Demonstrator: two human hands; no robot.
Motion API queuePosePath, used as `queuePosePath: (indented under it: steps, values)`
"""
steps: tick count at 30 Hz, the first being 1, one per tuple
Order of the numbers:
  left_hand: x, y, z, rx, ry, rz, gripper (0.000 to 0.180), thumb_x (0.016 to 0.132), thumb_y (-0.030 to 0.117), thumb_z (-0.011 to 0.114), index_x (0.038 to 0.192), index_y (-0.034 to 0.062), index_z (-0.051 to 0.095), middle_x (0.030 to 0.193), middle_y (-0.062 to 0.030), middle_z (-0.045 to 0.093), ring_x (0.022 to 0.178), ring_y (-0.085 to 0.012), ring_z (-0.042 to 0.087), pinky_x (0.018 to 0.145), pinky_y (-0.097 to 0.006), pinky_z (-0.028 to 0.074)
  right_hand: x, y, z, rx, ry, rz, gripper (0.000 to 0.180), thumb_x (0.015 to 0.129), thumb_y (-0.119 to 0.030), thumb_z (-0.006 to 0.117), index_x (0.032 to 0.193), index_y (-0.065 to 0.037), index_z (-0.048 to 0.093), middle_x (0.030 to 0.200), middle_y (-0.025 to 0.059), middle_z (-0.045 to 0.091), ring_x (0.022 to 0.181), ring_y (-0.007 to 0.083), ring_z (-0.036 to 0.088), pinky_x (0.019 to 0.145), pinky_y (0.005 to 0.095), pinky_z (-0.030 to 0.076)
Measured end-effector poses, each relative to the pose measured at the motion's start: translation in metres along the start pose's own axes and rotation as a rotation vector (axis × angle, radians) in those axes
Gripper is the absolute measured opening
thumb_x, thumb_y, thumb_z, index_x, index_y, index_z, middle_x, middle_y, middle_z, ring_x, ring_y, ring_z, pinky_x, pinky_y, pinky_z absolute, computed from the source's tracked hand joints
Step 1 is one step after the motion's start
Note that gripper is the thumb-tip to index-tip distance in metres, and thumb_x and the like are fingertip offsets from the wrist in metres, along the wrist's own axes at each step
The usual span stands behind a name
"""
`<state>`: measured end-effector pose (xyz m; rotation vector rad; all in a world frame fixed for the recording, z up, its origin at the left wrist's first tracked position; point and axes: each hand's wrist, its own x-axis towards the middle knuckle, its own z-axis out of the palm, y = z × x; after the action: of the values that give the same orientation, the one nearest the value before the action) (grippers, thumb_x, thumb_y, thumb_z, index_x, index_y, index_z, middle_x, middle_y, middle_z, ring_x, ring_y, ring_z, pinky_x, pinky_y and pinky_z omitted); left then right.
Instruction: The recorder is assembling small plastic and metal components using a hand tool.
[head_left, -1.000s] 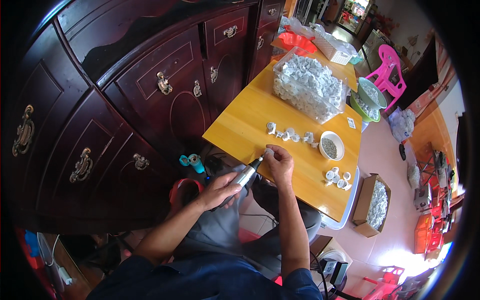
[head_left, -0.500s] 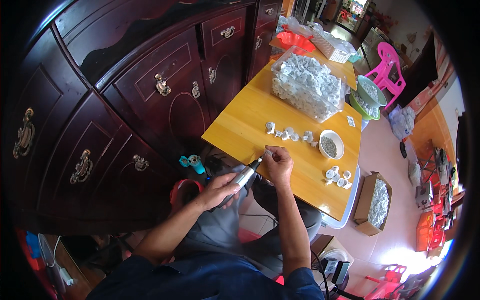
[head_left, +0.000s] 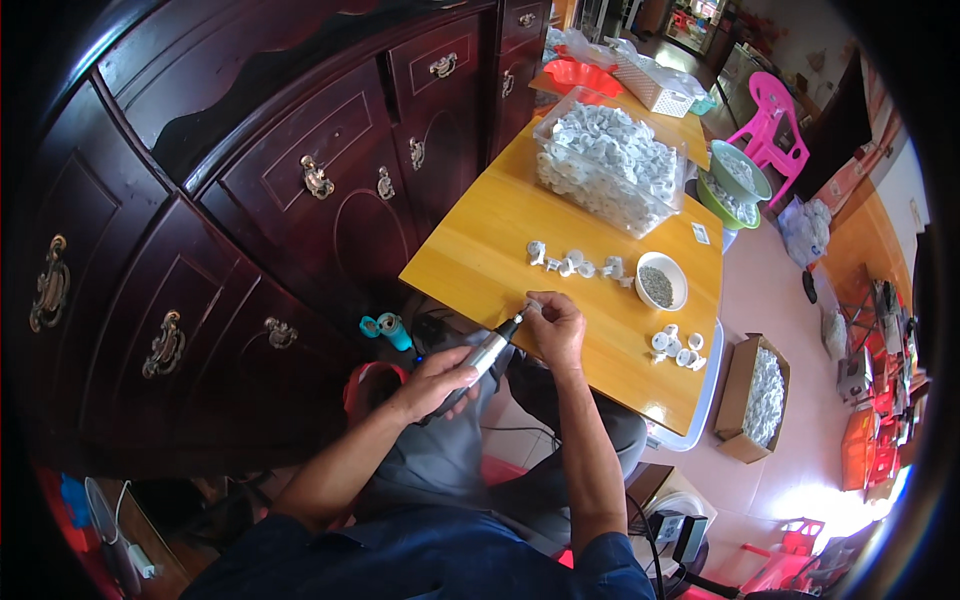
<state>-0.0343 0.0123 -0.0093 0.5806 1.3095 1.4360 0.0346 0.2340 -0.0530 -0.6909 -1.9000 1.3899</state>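
At table edge [head_left: 455, 303], 2 hands [head_left: 437, 385] [head_left: 556, 328], electric screwdriver [head_left: 489, 353]

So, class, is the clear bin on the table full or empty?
Full: white pieces are heaped to about the rim of the clear bin.

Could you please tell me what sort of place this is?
Probably a home room doubling as a small workshop: a dark wooden cabinet with ornate metal handles, a clear plastic bin heaped with small white parts on the table, and what looks like an electric screwdriver in the left hand.
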Motion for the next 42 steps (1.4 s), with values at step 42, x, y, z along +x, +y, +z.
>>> queuePosePath:
  steps: [42]
  values:
    - [0.004,0.001,-0.005,0.040,-0.051,0.001,0.047,0.096,0.022,0.052,0.137,0.0010,0.043,0.083,-0.0048,0.059,0.059,-0.0082,0.054,0.048,-0.022,0.047,0.134,0.019,-0.177,-1.243,-0.129,0.206,0.017,0.075,-0.022,0.069,0.088,-0.013,0.075,0.094,0.0157,0.071,0.090,0.0333,0.068,0.079,0.0437,0.054]
